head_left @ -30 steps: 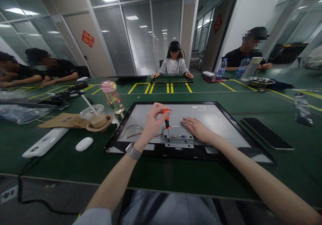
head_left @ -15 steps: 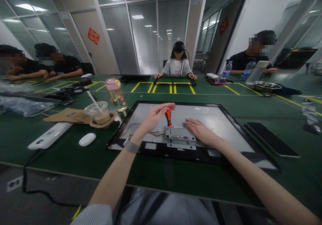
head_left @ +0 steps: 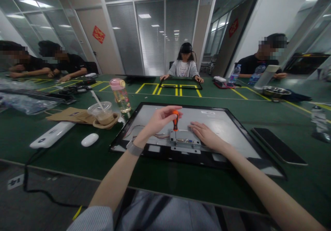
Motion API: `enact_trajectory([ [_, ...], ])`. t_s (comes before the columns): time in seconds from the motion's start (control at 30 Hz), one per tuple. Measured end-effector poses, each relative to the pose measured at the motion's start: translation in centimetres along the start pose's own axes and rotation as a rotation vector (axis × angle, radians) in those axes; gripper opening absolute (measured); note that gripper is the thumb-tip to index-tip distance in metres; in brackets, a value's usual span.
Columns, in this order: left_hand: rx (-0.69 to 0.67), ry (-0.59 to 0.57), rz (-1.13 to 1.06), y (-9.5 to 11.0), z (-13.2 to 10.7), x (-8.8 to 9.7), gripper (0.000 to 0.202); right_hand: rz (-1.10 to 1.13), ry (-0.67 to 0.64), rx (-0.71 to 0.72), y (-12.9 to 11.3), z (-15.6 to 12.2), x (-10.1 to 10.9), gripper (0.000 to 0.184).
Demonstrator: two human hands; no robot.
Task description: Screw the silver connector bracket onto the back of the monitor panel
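A monitor panel [head_left: 222, 120] lies face down on the green table in front of me, its grey metal back up. Near its front edge sits a small metal connector box [head_left: 184, 142]. My left hand [head_left: 158, 120] pinches the top of an orange-handled screwdriver [head_left: 176, 120], which stands upright with its tip on the box's left end. My right hand [head_left: 205, 134] lies flat, fingers stretched out, on the panel just right of the box. Thin wires [head_left: 139, 130] run from the box to the left across the panel.
A white mouse [head_left: 89, 139], a white bar [head_left: 51, 135], a plastic cup with straw [head_left: 101, 113] and a pink-lidded bottle [head_left: 120, 94] stand at left. A dark phone [head_left: 279, 145] lies at right. Other people sit around the table; one opposite holds a black frame [head_left: 181, 83].
The screwdriver has tipped from leaning to nearly upright, and my left hand's fingers have shifted on its handle. My right hand stays flat on the panel. The view has drifted slightly.
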State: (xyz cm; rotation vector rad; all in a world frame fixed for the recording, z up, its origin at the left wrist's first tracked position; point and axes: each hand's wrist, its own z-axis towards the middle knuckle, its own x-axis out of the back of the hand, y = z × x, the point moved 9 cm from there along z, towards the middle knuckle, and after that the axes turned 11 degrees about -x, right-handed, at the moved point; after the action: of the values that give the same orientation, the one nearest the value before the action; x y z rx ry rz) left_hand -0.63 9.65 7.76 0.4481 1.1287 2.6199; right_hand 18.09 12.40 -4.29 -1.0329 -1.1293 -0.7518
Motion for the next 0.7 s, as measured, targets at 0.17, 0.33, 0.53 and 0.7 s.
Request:
enact_trajectory([
  [0.17, -0.085, 0.047, 0.172, 1.2, 0.2, 0.8, 0.022, 0.01, 0.0, -0.002, 0.1, 0.0, -0.1, 0.057],
  [0.33, -0.023, -0.071, 0.052, 1.4, 0.1, -0.3, 0.028, 0.014, -0.005, -0.006, 0.4, 0.1, -0.3, 0.058],
  [0.53, -0.099, 0.009, 0.104, 1.9, 0.2, 0.1, 0.019, 0.001, -0.008, 0.004, 0.1, 0.0, -0.1, 0.058],
  [0.7, -0.024, -0.066, 0.022, 1.3, 0.0, -0.9, 0.027, 0.001, -0.002, -0.002, 0.1, -0.1, 0.0, 0.057],
])
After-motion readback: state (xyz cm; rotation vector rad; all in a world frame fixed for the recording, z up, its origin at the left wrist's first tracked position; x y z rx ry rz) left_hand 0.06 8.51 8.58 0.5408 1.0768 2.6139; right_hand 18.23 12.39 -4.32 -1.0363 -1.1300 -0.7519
